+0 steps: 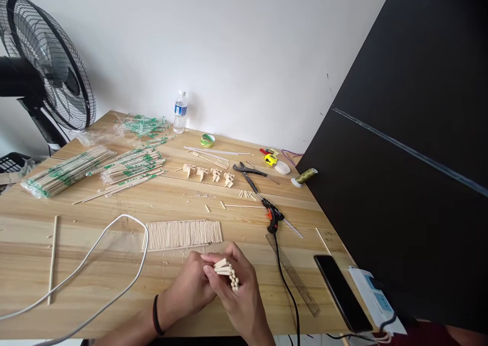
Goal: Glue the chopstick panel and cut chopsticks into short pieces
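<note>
My right hand (246,295) is closed around a small cluster of short wooden sticks (225,270), held above the table's front edge. Several round cut ends of the sticks face up and to the right. My left hand (196,280), with a dark band at the wrist, presses against the cluster from the left, its fingers curled and partly hidden. Just beyond both hands lies a flat panel of short sticks side by side (183,235). Farther back, several small stepped stick pieces (215,174) stand in a row.
A black glue gun (272,216) lies right of the panel, its cord running forward past a ruler (295,277). Pliers (249,175), a phone (341,290) and a power strip (377,297) are at right. A white cable (143,244) loops at left, near bundled sticks (72,170).
</note>
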